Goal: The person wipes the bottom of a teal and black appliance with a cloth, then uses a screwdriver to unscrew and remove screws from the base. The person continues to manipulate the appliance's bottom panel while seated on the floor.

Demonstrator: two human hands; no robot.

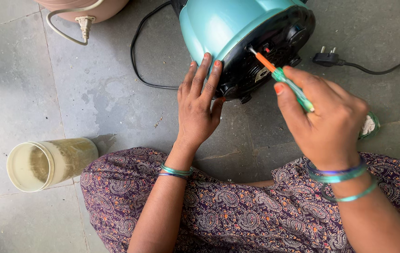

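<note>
A teal kitchen appliance (218, 23) lies tipped on its side on the grey tile floor, its black underside (275, 47) facing me. My left hand (199, 105) rests flat against the teal body at the rim of the base, fingers spread. My right hand (324, 119) grips a screwdriver (286, 79) with a green translucent handle and orange shaft. Its tip touches the black base near the middle. Both wrists wear green and blue bangles.
A translucent jar (50, 164) lies on its side at the left. A black cord with a plug (328, 58) trails at the right; another black cord (136, 56) loops left of the appliance. A pinkish container with a beige cord and plug (85, 21) sits top left. My patterned clothing (237, 215) fills the bottom.
</note>
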